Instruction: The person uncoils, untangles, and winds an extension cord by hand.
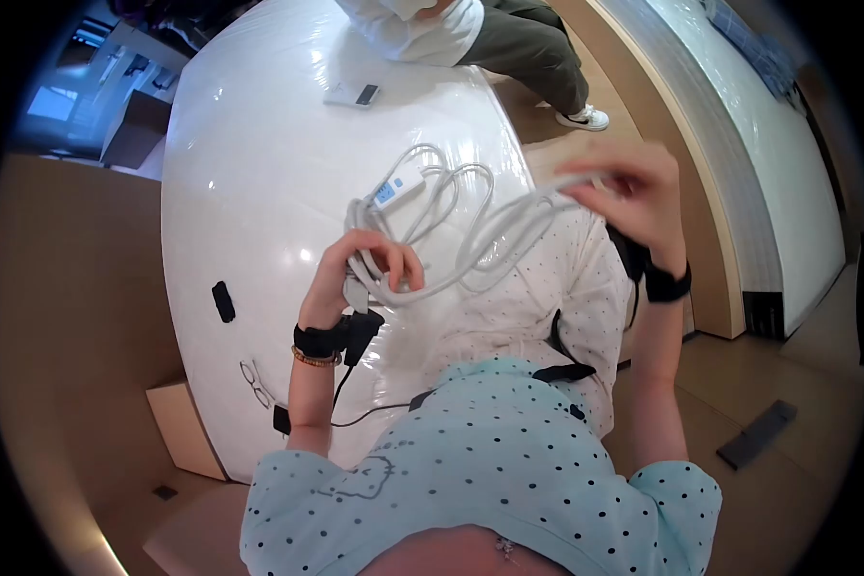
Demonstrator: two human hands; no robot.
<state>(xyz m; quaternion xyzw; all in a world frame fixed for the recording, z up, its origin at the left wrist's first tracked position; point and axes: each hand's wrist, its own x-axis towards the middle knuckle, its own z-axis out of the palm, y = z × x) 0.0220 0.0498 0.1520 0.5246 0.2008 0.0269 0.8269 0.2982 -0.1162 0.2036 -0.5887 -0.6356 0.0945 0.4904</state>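
Loops of a long whitish cable (pixel 490 259) run between my two hands over my lap. My left hand (pixel 389 254) is closed around several gathered turns of it, and a grey plug-like end hangs below those fingers. Raised at the right, my right hand (pixel 638 197) pinches another stretch of the same cable; it is slightly blurred. Beyond my left hand, a white box with a blue panel (pixel 394 189) is joined to the cable and rests among loose loops on the plastic-covered mattress (pixel 259 192).
A white phone-like device (pixel 352 94) lies farther back on the mattress, near a seated person in dark trousers (pixel 528 48). Glasses (pixel 254 384) and a small black object (pixel 223 301) lie at the left. A second wrapped mattress (pixel 730 125) stands at the right.
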